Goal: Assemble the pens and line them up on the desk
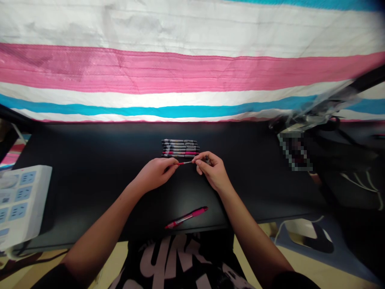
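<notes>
My left hand (159,170) is closed, pinching a thin red pen refill (181,163) between thumb and fingertips. The refill's slim pale end reaches the fingertips of my right hand (215,170), which are pinched together around it. A small dark grey piece (207,159), perhaps a pen part, shows among my right fingers; its full shape is hidden. Just beyond my hands, several pens lie side by side in a row (179,147), mostly black and clear, one with pink ends. Nearer my body, a pink pen (186,218) rests at a slant on the black table (99,160).
A white power strip (45,200) with blue-grey sockets stands at the table's left edge. At the right are clear plastic wrapping (315,112) and a pixelated object (296,151). A striped sheet (180,72) hangs behind the table. A blue stool (345,253) sits below, right.
</notes>
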A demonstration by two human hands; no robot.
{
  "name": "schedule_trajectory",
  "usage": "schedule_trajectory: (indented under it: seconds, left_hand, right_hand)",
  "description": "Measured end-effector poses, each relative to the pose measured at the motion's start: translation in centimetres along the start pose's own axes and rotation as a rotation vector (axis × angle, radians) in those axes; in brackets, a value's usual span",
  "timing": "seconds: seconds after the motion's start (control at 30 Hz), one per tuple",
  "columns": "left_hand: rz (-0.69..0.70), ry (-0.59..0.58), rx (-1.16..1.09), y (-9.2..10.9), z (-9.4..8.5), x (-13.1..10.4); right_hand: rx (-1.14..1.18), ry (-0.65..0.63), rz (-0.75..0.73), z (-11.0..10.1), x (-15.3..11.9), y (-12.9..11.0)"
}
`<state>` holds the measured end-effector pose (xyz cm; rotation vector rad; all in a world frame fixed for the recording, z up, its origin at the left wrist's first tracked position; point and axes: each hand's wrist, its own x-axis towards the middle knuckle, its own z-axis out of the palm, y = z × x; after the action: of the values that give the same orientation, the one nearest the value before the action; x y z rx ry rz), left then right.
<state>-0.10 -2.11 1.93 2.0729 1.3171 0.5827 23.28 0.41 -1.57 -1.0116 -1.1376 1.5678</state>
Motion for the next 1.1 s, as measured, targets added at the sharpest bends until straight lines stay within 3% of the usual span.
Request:
schedule_trajectory:
  seconds: [1.1]
  left_hand:
    - [0.038,-0.016,0.015,0.22,0.25,-0.06]
  right_hand:
    - [-0.333,-0.099,0.004,0.44,-0.33,-0.64]
